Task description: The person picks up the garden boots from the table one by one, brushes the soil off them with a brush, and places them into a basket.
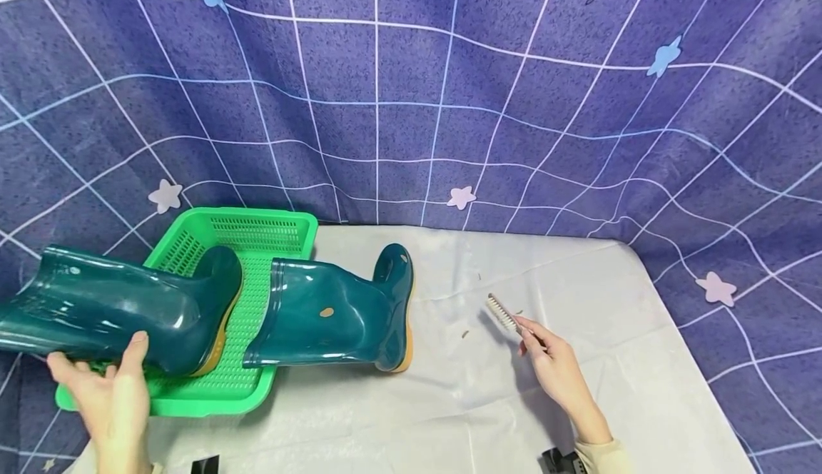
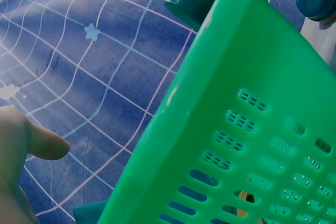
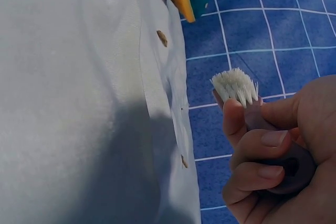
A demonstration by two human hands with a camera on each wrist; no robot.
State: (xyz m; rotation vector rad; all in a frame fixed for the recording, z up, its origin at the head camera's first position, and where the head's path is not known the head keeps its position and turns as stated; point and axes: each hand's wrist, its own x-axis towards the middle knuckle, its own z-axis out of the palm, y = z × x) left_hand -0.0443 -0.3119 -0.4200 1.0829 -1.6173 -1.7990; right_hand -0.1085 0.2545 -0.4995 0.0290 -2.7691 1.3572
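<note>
A dark teal rubber boot with a yellow sole lies on its side over the green basket, its shaft jutting past the left rim. My left hand is by the lower edge of that shaft, thumb spread and overlapping it in the head view; in the left wrist view the thumb stands free beside the basket wall. The other rubber boot lies on the table, sole to the right, with a tan patch on its shaft. My right hand grips a small white-bristled brush by its handle, bristles outward.
A white cloth covers the table. Several small brown bits, one a larger flake, lie on it between the boot and the brush. A blue gridded curtain with stars hangs behind and at the sides.
</note>
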